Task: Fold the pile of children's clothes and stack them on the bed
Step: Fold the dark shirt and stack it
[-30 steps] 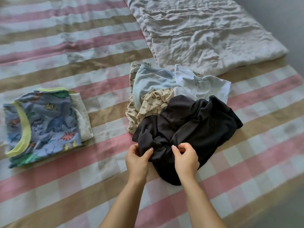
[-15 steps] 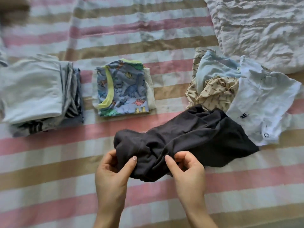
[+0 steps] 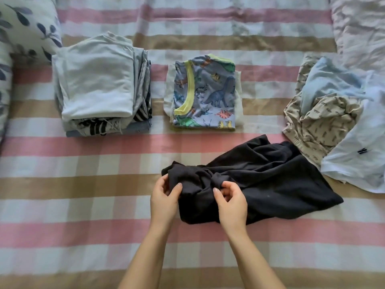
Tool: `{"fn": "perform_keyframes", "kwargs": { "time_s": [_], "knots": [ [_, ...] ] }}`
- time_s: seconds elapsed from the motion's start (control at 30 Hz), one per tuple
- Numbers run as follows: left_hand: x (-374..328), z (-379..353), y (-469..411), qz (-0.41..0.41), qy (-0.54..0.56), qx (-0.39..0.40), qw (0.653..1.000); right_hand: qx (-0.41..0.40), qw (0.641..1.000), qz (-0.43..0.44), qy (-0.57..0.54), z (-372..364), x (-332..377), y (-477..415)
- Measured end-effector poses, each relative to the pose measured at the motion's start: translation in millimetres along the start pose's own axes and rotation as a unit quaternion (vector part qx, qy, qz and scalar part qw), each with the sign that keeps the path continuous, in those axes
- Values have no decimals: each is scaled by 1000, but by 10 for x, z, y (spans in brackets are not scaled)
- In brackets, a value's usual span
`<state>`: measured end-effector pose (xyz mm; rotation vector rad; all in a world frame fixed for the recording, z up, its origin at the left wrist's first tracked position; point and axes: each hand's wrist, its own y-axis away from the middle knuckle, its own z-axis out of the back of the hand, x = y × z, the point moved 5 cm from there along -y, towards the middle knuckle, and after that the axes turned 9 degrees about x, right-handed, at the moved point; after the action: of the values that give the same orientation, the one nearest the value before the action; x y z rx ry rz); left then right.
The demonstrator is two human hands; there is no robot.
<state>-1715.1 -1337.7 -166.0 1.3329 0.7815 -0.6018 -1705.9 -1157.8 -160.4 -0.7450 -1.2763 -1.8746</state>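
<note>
A crumpled black garment lies on the striped bed cover in front of me. My left hand pinches its left bunched edge, and my right hand grips the bunched fabric beside it. The unfolded pile at the right holds a beige printed piece, a light blue piece and a white piece. A folded dinosaur-print top sits on a folded white item in the middle. A taller folded stack, topped in pale grey, stands at the left.
A leaf-print pillow lies at the far left corner. A wrinkled white blanket covers the far right of the bed. The striped cover stretches bare between me and the folded stacks.
The black garment has been pulled left off the unfolded pile and now lies in front of me. My view has swung left, bringing the tall folded stack and pillow into sight.
</note>
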Motion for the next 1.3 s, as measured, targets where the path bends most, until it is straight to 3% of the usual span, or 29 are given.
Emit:
{"fn": "perform_keyframes", "kwargs": {
  "time_s": [0.23,0.4,0.5,0.57,0.67,0.73,0.8,0.9,1.03,1.13,1.23,1.3],
  "knots": [
    [-54,-201,-402,13,22,97,995,-43,997,-8,63,1,-59,-358],
    [-79,-332,-540,37,30,186,981,-22,996,-30,76,-29,-43,-484],
    [-131,-211,-564,-6,3,175,985,-16,998,1,63,1,2,-358],
    [-200,-17,-528,-87,-73,119,986,-58,989,99,91,47,81,-129],
    [-251,131,-453,-217,-266,114,932,-81,952,220,197,-50,37,256],
    [-185,63,-462,-264,-403,147,864,-51,933,222,279,-225,-116,386],
    [-83,-27,-522,-254,-482,163,822,-16,918,163,362,-404,-296,387],
    [-46,-84,-645,-228,-510,149,816,-19,900,72,429,-502,-414,202],
    [-119,-137,-786,-229,-520,143,811,-49,881,51,467,-418,-352,-37],
    [-192,-126,-783,-234,-506,135,819,-42,902,56,425,-280,-286,-120],
    [-344,-115,-706,-279,-447,185,829,12,969,51,240,-70,-242,-134],
    [-463,-118,-633,-264,-375,234,857,29,989,73,124,123,-133,-103]
  ]
}}
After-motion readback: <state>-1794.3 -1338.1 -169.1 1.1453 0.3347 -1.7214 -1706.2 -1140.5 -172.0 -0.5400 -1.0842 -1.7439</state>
